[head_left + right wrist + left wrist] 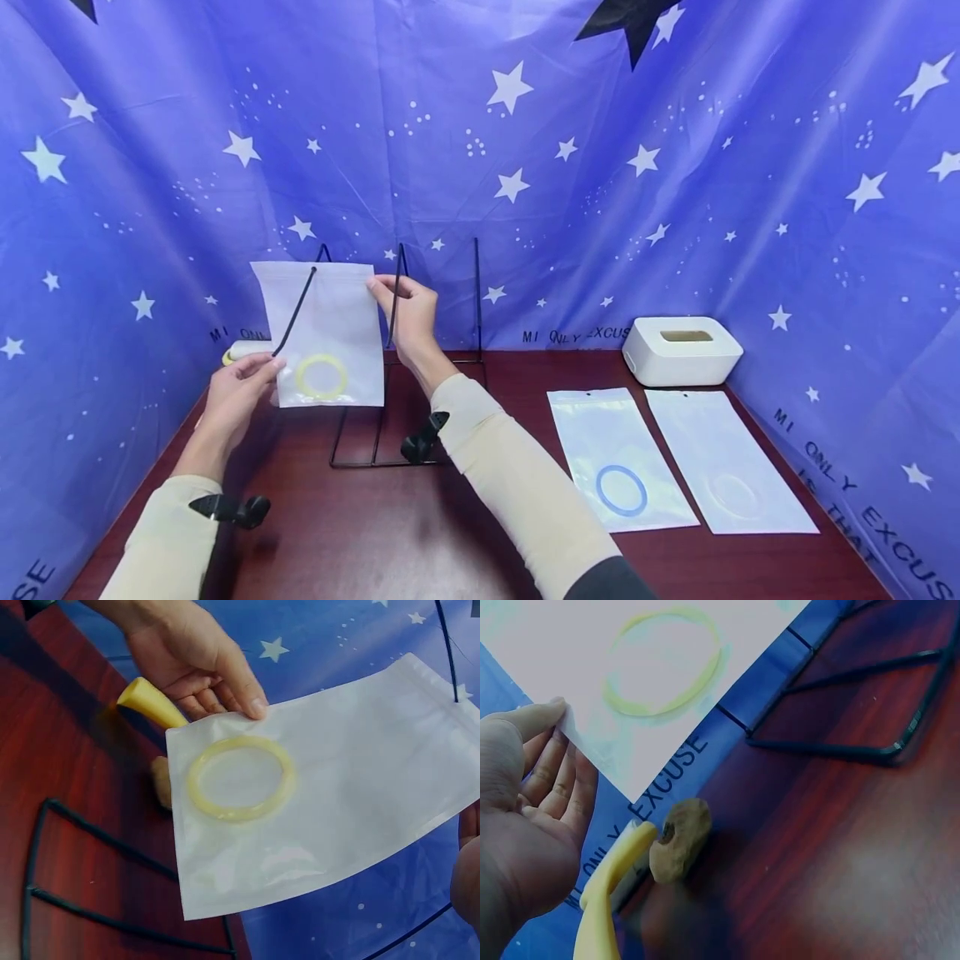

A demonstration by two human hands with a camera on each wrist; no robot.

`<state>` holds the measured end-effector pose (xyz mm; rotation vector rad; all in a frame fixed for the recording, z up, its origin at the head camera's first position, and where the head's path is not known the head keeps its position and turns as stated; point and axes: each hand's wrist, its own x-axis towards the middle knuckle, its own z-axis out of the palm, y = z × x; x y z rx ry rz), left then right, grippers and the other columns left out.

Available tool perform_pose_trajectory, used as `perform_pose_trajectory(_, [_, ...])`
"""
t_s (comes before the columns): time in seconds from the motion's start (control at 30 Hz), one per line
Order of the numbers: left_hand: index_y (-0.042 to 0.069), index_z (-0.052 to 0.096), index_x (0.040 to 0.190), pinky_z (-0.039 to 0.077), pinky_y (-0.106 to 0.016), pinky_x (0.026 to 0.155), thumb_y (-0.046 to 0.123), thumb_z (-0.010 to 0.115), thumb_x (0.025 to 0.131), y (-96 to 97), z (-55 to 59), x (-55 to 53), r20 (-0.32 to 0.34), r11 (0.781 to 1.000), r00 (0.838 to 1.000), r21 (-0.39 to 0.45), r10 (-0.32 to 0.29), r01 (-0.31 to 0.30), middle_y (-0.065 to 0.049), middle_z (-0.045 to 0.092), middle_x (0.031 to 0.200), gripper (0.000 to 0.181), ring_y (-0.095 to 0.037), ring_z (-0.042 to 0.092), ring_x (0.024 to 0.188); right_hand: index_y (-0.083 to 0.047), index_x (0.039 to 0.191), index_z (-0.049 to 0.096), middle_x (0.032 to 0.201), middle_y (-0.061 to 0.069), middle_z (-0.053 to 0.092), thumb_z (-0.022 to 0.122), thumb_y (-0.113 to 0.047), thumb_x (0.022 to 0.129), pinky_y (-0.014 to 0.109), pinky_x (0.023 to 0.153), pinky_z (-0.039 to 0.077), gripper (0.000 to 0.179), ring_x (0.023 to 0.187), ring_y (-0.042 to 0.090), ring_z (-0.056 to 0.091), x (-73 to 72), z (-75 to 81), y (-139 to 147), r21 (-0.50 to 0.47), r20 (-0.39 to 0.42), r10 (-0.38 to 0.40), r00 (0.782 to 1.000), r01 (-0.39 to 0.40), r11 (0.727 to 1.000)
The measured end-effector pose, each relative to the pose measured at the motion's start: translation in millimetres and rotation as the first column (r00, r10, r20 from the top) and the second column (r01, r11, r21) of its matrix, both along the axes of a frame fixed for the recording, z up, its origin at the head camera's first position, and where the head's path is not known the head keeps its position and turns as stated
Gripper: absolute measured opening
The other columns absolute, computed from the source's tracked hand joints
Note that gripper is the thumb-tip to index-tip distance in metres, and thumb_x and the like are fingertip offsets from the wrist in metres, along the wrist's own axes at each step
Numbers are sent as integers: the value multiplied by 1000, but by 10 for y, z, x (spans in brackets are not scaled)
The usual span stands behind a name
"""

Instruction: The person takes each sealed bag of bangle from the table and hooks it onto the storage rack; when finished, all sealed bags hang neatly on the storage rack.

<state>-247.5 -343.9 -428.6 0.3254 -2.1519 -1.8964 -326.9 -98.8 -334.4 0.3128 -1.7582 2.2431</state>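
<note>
A white zip bag (352, 325) with a yellow ring (321, 396) inside hangs upright on the left prong (295, 310) of a black wire rack (360, 466), which passes through the hole near its top. My left hand (228, 400) pinches the bag's lower left edge between thumb and fingers, close to the prong's front tip. At the upper right corner, my right hand (412, 312) pinches the bag, its wrist crossing behind the rack's middle prong. The right wrist view shows the ring (240, 742) lying flat at the bag's lower end.
Two more white bags lie on the table at right, one with a blue ring (600, 492), one with a clear ring (731, 497). Behind them stands a white tissue box (648, 358). Beyond my left hand are a yellow handle (600, 900) and a brown lump (682, 840).
</note>
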Motion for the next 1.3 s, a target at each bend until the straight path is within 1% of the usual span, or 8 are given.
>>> perform_pose_trajectory(0.13, [24,70,104,56,-13,73,29,76,95,16,40,-117,-20,999,1000,54,-4,5,23,69,85,13,6,65,78,-4,97,82,86,8,79,84,-18,87,17,60,44,17,70,3,58,-72,73,-28,-4,2,-3,1000,3,1000])
perform_pose_trajectory(0.27, [23,69,101,58,-16,69,27,78,93,47,59,-216,-19,992,1000,129,-6,8,20,71,84,13,1,69,73,-5,96,82,86,9,79,85,-18,86,17,61,46,16,70,3,60,-123,98,-58,-10,40,-26,999,26,1000])
perform_pose_trajectory(0.4, [24,67,98,59,-19,64,26,79,93,75,70,-283,-4,980,1000,197,-1,2,20,73,83,14,-1,69,69,-7,95,83,89,8,80,85,-18,86,16,64,47,15,72,1,62,-161,99,-83,-1,62,-56,997,56,998])
perform_pose_trajectory(0.5, [23,66,99,59,-18,65,24,78,93,95,75,-315,-1,976,1000,218,-4,4,21,72,83,14,1,69,70,-7,95,83,90,9,81,85,-18,86,16,64,47,14,72,1,61,-193,96,-94,-3,63,-71,995,71,997])
perform_pose_trajectory(0.77, [17,64,106,59,-14,70,22,77,94,105,40,-384,20,975,1000,224,4,-8,22,70,82,18,5,68,74,-6,96,83,90,11,80,84,-16,86,15,63,47,14,71,0,60,-245,111,-112,17,73,-100,992,99,995])
perform_pose_trajectory(0.97, [19,65,102,60,-15,70,23,77,94,97,20,-409,11,970,1000,243,0,-2,19,70,82,15,4,70,75,-5,97,81,83,5,77,82,-15,87,15,60,44,14,68,1,58,-258,70,-104,17,50,-82,995,82,997])
perform_pose_trajectory(1.1, [20,66,101,61,-17,74,24,78,93,98,8,-419,13,976,1000,218,2,-5,18,70,84,15,3,71,76,-6,97,81,83,4,77,82,-16,88,15,61,45,14,69,1,58,-269,21,-87,41,52,-93,994,91,995])
perform_pose_trajectory(1.3, [9,63,118,59,-16,86,24,77,94,95,-1,-423,20,986,999,162,26,-28,20,65,92,31,8,69,82,-6,97,82,87,10,79,82,-18,88,14,62,46,15,70,0,60,-269,-30,-72,77,33,-82,996,80,994])
